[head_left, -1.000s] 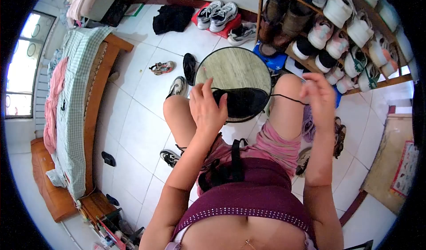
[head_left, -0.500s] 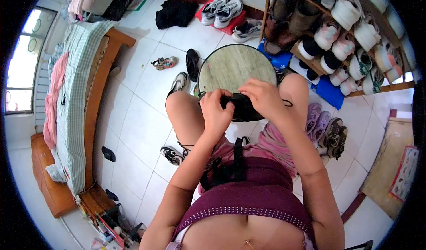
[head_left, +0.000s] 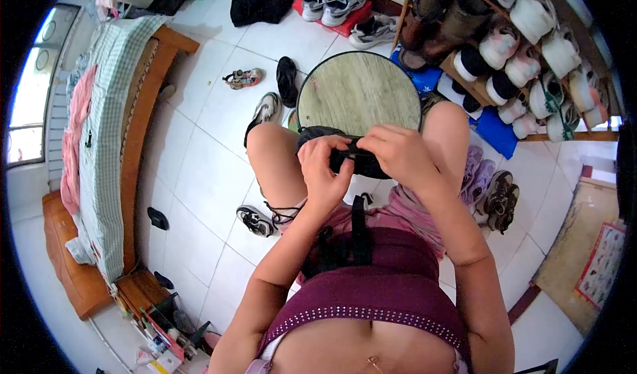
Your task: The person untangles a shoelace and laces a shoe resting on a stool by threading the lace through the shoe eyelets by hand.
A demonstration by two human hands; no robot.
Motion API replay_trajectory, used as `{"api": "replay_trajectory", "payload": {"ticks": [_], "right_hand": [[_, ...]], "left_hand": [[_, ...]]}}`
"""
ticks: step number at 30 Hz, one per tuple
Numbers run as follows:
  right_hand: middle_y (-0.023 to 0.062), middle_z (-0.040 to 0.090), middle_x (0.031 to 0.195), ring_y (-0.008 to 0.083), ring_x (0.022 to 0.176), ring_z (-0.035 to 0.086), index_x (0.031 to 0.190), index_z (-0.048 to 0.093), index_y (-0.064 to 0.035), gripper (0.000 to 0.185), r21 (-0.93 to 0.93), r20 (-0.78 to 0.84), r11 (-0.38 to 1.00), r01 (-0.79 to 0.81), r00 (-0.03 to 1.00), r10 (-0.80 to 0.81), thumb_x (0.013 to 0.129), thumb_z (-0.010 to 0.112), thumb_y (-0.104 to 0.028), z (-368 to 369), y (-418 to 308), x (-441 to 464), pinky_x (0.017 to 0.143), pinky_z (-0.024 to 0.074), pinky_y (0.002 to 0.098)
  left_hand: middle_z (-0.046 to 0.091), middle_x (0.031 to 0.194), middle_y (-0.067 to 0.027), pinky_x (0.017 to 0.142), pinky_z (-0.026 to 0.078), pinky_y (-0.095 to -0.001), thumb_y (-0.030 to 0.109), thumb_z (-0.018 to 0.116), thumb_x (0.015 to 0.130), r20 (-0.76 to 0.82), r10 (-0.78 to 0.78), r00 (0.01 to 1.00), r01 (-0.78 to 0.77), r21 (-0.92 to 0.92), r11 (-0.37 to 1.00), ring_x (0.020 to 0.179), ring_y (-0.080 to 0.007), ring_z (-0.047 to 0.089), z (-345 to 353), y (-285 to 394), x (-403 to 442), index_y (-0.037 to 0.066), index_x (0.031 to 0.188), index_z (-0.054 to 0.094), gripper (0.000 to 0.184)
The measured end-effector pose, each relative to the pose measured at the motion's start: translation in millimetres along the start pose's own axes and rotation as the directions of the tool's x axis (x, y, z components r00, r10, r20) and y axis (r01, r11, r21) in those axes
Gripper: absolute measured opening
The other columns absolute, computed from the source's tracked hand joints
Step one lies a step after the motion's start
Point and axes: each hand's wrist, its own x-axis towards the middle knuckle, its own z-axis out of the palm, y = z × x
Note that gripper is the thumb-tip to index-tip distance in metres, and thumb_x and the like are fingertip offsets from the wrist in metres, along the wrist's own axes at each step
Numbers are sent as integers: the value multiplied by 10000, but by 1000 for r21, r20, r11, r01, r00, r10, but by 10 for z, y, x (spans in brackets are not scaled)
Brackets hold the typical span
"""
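Observation:
A black, soft-looking item lies between my knees, at the near edge of a small round table with a wood-grain top. Its exact kind is hard to make out, as my hands cover much of it. My left hand grips its left part, fingers over the upper edge and thumb below. With bent fingers pressed together, my right hand pinches the upper edge a little to the right. Both hands are close together, only a narrow gap between their fingertips.
A rack full of shoes stands at the right. Loose shoes lie on the white tiled floor, including a black shoe and purple shoes. A wooden bed with a checked cloth runs along the left.
The black item has shifted in my hands, and more of it shows above my left fingers. A thin cord loop beside my right wrist is no longer visible. The view has tilted slightly.

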Motion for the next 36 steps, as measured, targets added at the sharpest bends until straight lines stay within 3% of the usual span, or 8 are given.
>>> {"api": "replay_trajectory", "payload": {"ticks": [7,9,11,13,17,23,29,36], "right_hand": [[68,553,794,244,770,606,803,625,-77,93,-58,66,996,71,996,-67,726,575,-72,-12,-13,87,642,507,361],[78,554,807,248,777,606,816,630,-69,101,-60,58,995,77,996,-74,732,575,-73,33,48,111,651,506,364],[100,576,836,276,799,611,886,650,-52,139,155,29,980,-129,992,126,761,591,-64,131,147,91,679,501,379],[107,601,864,286,815,618,923,654,-53,158,198,26,959,-204,979,203,775,599,-60,208,172,86,698,501,379],[129,658,924,305,845,639,982,660,-57,193,389,46,840,-378,919,392,794,620,-45,326,188,89,736,505,371],[140,680,890,318,833,660,993,630,-66,168,338,33,837,-431,894,447,827,604,-63,369,206,68,721,512,385],[164,682,932,358,848,648,1186,499,-108,312,313,136,842,-440,898,418,877,538,-92,378,249,91,738,497,447],[166,680,955,368,884,632,1189,459,-79,344,377,215,818,-434,900,378,856,544,-103,318,220,42,779,484,451]], "left_hand": [[641,978,-44,935,342,-371,71,631,662,52,-63,997,63,-6,998,976,-262,528,-50,68,86,68,872,579,217],[658,920,-76,875,415,-390,102,647,686,200,-114,973,89,129,988,915,-289,570,-108,112,212,73,882,613,201],[660,881,-92,831,447,-403,124,658,698,286,-160,945,113,173,978,878,-302,586,-160,156,384,78,880,628,190],[663,777,-144,707,510,-431,197,675,720,361,-150,920,65,237,969,770,-340,627,-162,138,502,90,877,672,190],[667,767,-149,686,514,-421,240,673,718,470,-194,861,26,340,940,728,-346,638,-139,99,701,97,871,699,210],[659,775,-178,706,510,-428,234,701,696,681,-72,729,-76,184,980,743,-358,640,-165,-94,1021,63,838,715,222],[653,790,-168,656,495,-376,186,687,763,581,-68,811,18,92,996,704,-305,644,-135,-237,927,50,934,664,220],[644,798,-173,669,485,-351,126,634,796,490,-61,869,119,-87,989,679,-261,609,-4,-485,734,6,917,650,171]]}}
